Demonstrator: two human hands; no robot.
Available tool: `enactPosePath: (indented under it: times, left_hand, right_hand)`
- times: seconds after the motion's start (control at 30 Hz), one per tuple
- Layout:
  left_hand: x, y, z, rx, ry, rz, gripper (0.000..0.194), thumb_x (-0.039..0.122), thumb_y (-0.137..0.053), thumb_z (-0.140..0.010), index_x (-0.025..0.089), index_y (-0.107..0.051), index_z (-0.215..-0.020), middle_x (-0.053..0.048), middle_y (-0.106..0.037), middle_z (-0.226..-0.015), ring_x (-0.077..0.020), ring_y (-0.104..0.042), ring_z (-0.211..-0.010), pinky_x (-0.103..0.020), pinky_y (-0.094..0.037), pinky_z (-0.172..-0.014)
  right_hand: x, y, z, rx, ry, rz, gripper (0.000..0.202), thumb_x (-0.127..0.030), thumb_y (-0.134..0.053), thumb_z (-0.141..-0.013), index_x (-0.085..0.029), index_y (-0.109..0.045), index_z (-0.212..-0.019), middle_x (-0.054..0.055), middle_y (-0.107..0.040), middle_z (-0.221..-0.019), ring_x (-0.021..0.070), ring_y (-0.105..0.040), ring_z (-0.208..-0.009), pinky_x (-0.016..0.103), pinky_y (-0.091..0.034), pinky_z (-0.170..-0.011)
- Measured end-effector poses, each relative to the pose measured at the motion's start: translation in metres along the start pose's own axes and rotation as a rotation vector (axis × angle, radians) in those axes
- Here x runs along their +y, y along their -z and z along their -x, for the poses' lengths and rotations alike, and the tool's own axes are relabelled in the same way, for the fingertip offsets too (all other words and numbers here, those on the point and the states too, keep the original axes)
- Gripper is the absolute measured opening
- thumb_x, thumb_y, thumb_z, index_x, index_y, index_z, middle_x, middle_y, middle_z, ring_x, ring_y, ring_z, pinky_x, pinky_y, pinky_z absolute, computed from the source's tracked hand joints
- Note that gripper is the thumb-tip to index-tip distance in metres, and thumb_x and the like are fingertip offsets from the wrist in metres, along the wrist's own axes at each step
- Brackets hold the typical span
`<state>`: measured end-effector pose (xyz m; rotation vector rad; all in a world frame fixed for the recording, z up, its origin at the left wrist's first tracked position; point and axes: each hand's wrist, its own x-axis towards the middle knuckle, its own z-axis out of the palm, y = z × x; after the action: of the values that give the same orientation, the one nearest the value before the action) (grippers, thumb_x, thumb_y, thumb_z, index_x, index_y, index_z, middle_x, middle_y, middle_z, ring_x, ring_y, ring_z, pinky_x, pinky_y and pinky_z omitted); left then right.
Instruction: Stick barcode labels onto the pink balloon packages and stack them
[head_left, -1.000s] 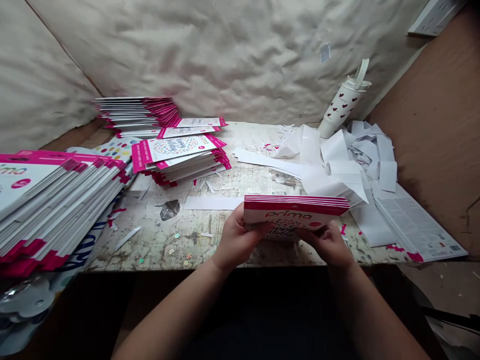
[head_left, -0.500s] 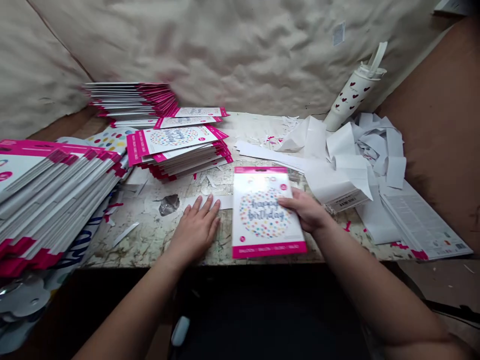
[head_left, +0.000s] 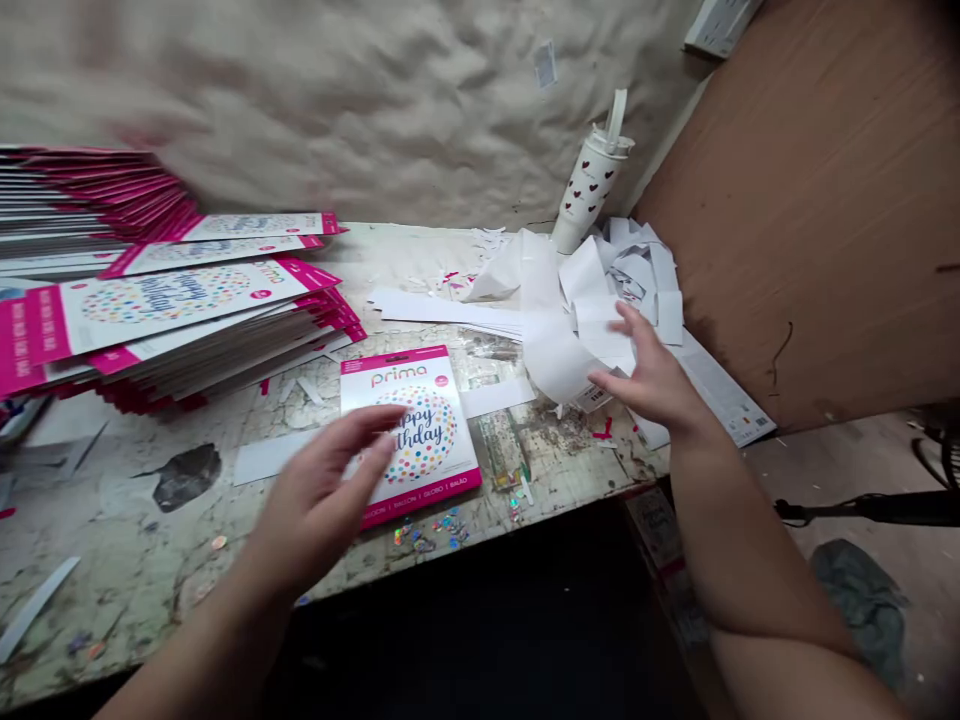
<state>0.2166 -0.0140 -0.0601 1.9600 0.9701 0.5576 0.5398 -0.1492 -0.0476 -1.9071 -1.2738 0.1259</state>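
Note:
A white and pink "happy birthday" packet point(head_left: 431, 435) lies flat on the worn table, across a white paper strip point(head_left: 499, 397). Over the packet's left side hovers my left hand point(head_left: 326, 490), its thumb and fingers apart and nothing between them. My right hand point(head_left: 652, 375) is raised with spread fingers beside the curled white paper strips point(head_left: 551, 330); it holds nothing, and whether a fingertip touches the paper I cannot tell.
Stacks of similar packets point(head_left: 180, 295) stand at the left. A white tumbler with hearts point(head_left: 592, 185) is at the back, near a brown side panel point(head_left: 810, 200). Small shiny confetti point(head_left: 450, 528) lies along the table's front edge point(head_left: 570, 510).
The packet has been laid down and let go by my right hand, which has moved right to the paper strips. My left hand has lifted off the table. The view has turned right.

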Motion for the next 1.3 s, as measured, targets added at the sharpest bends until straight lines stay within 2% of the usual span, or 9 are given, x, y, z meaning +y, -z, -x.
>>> enactPosePath:
  times: [0.07,0.2,0.3,0.4,0.77,1.0,1.17,1.23,1.3]
  left_hand:
    - [0.031,-0.036,-0.024,-0.359,0.074,0.276,0.046,0.048,-0.060,-0.077,0.021,-0.063,-0.114,-0.010,-0.063,-0.121,-0.0291,-0.056,-0.113,-0.040,-0.042,-0.097]
    - [0.071,-0.112,-0.080,-0.593,0.149,0.642,0.045,0.044,-0.074,-0.066,0.018,-0.069,-0.102,-0.011,-0.065,-0.116,-0.0275,-0.057,-0.111,-0.037,-0.041,-0.095]
    - [0.087,-0.148,-0.107,-0.613,0.261,0.962,0.040,0.038,-0.076,-0.064,0.016,-0.069,-0.096,-0.008,-0.071,-0.097,-0.0207,-0.064,-0.088,-0.032,-0.048,-0.078]
    - [0.097,-0.165,-0.115,-0.515,0.364,1.050,0.036,0.033,-0.079,-0.061,0.015,-0.068,-0.091,-0.004,-0.070,-0.083,-0.0156,-0.062,-0.069,-0.027,-0.048,-0.064]
    - [0.103,-0.179,-0.118,-0.537,0.136,0.960,0.035,0.034,-0.079,-0.063,0.011,-0.070,-0.088,-0.006,-0.071,-0.083,-0.0151,-0.060,-0.082,-0.029,-0.043,-0.084]
    - [0.110,-0.179,-0.121,-0.525,0.359,0.944,0.022,0.027,-0.068,-0.075,0.012,-0.064,-0.091,-0.005,-0.067,-0.077,-0.0137,-0.059,-0.062,-0.029,-0.050,-0.063]
    - [0.118,-0.184,-0.170,-0.411,0.417,0.842,0.017,0.029,-0.053,-0.086,0.013,-0.059,-0.088,-0.006,-0.067,-0.077,-0.0150,-0.061,-0.064,-0.028,-0.051,-0.063]
    - [0.120,-0.167,-0.192,-0.395,0.400,0.746,0.031,0.042,-0.047,-0.087,0.014,-0.059,-0.086,-0.008,-0.067,-0.077,-0.0170,-0.062,-0.069,-0.029,-0.050,-0.066]
    - [0.119,-0.134,-0.198,-0.359,0.275,0.417,0.042,0.053,-0.044,-0.085,0.015,-0.060,-0.081,-0.009,-0.066,-0.076,-0.0198,-0.062,-0.072,-0.030,-0.047,-0.068]
  right_hand:
    - [0.014,0.002,-0.003,-0.088,-0.077,-0.223,0.067,-0.030,-0.068,-0.073,-0.023,-0.039,-0.133,0.003,-0.062,-0.087,0.0193,-0.058,-0.080,0.036,-0.049,-0.074]
    - [0.011,-0.009,0.008,0.035,-0.072,-0.523,0.054,-0.027,-0.066,-0.077,-0.029,-0.043,-0.126,-0.003,-0.058,-0.076,0.0135,-0.055,-0.065,0.027,-0.048,-0.062]
    - [0.011,-0.003,0.022,0.032,-0.041,-0.492,0.035,-0.029,-0.066,-0.077,-0.028,-0.059,-0.111,0.000,-0.060,-0.083,0.0146,-0.055,-0.069,0.029,-0.049,-0.065]
    - [0.022,0.012,0.031,-0.030,-0.021,-0.341,0.031,-0.030,-0.067,-0.077,-0.024,-0.065,-0.108,0.001,-0.061,-0.082,0.0159,-0.055,-0.071,0.032,-0.048,-0.070]
    - [0.031,0.031,0.035,0.139,0.377,0.188,0.008,-0.024,-0.061,-0.084,-0.024,-0.064,-0.091,0.007,-0.062,-0.097,0.0222,-0.056,-0.096,0.041,-0.046,-0.087]
    - [0.041,0.027,0.046,0.314,0.557,0.421,0.029,-0.013,-0.064,-0.080,-0.031,-0.065,-0.102,0.003,-0.062,-0.119,0.0253,-0.050,-0.116,0.047,-0.042,-0.096]
    - [0.011,0.023,0.062,0.267,0.360,-0.067,0.019,-0.018,-0.062,-0.082,-0.029,-0.065,-0.097,0.004,-0.058,-0.121,0.0264,-0.048,-0.120,0.048,-0.042,-0.098]
    - [-0.002,0.016,0.065,0.234,0.233,-0.341,0.037,-0.023,-0.059,-0.084,-0.033,-0.054,-0.120,0.005,-0.053,-0.126,0.0251,-0.049,-0.118,0.046,-0.046,-0.094]
    - [-0.009,0.002,0.063,0.150,0.148,-0.464,0.068,-0.024,-0.060,-0.083,-0.038,-0.027,-0.140,0.006,-0.052,-0.125,0.0224,-0.054,-0.110,0.042,-0.050,-0.088]
